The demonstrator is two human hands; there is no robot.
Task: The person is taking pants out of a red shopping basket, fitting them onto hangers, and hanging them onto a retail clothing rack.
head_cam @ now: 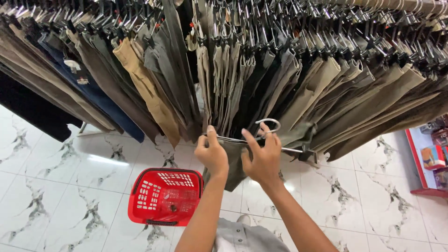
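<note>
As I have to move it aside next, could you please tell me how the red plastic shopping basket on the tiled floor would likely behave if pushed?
The red plastic shopping basket probably slides easily, since the glossy marbled floor tiles look smooth. It likely feels light: its walls are perforated and little shows inside. Its low, wide shape suggests it won't tip.

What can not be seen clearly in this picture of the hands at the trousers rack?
- Head view: the lower part of the grey-green trousers is hidden behind the left hand and right hand.
- The metal hanger is partly covered by the right hand's fingers, so its clips cannot be made out.
- The red shelf is cut off by the right edge.
- The red basket: contents unclear through its mesh.
</note>
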